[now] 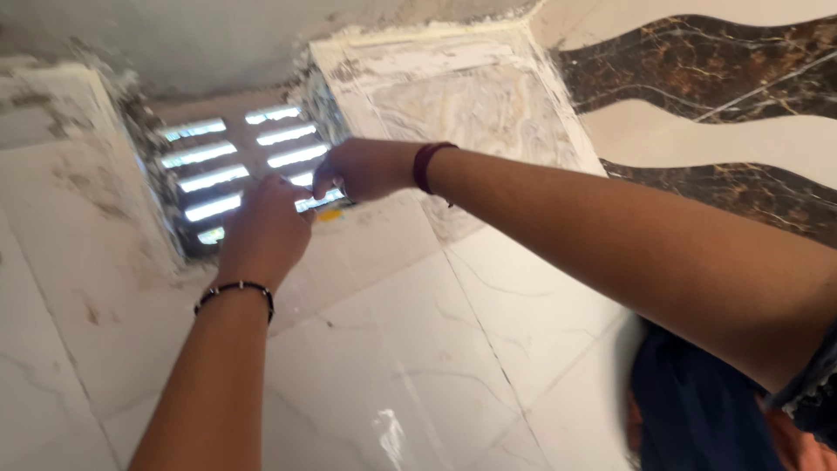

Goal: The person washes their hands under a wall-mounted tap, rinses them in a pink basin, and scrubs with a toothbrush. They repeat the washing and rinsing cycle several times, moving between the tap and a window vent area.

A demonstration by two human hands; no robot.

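Fingers: those of the right hand (362, 167) are curled and pinched at the lower right edge of the slatted vent opening (248, 166); what they pinch is too small and blurred to tell. Fingers of the left hand (266, 228) are bent inward against the lower edge of the same opening, seen from the back of the hand, so whether they clasp anything cannot be told. The two hands sit just beside each other, almost touching.

Small yellow piece (330, 215): lies on the tile directly below the right hand, at the foot of the opening; its kind cannot be made out.

Slatted vent opening: recessed in the wall, bright daylight showing between horizontal bars, its frame rough with grey and white plaster.

Wrists: thin black beaded bracelet (235, 290) on the left; dark maroon band (427, 166) on the right.

Surround: glossy white marble-patterned wall tiles (418, 349) below and left of the opening; a cream veined stone panel (453, 96) with mortar-smeared edges to its right; a wavy dark brown marble band (715, 78) on cream further right.

Lower right corner: dark blue clothing (697, 410) of the person.
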